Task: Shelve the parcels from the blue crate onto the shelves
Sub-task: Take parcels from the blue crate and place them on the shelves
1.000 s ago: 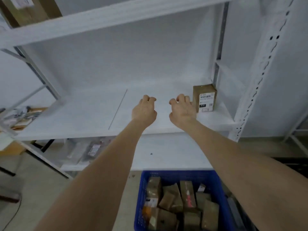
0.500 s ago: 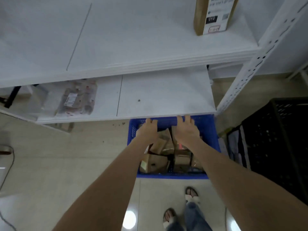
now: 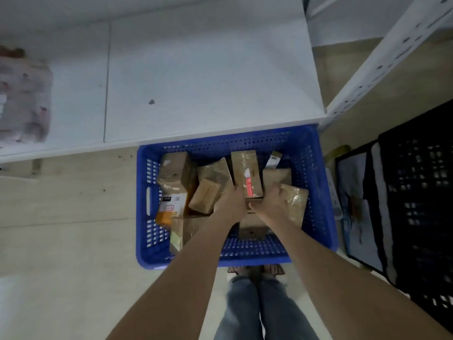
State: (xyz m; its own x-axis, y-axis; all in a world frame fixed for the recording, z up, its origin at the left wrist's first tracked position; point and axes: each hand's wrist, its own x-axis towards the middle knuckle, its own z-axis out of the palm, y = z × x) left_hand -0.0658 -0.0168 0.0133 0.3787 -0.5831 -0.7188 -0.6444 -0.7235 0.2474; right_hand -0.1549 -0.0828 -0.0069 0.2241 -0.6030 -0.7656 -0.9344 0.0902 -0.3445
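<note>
The blue crate stands on the floor below me, against the front edge of the lowest white shelf. Several brown cardboard parcels lie jumbled inside it. Both my hands are down in the crate on either side of a long brown parcel with a red label. My left hand holds its left side, and my right hand curls round its right side with the thumb at the near end. A taller parcel with an orange patch leans at the crate's left.
A black crate stands on the floor to the right. The white perforated shelf upright rises at the upper right. A clear plastic bag lies on the shelf's left end. My legs are just behind the crate.
My hands came down from the upper shelf, passed the crate's far rim, and now sit inside the crate around the red-labelled parcel. My view has tilted down to the floor.
</note>
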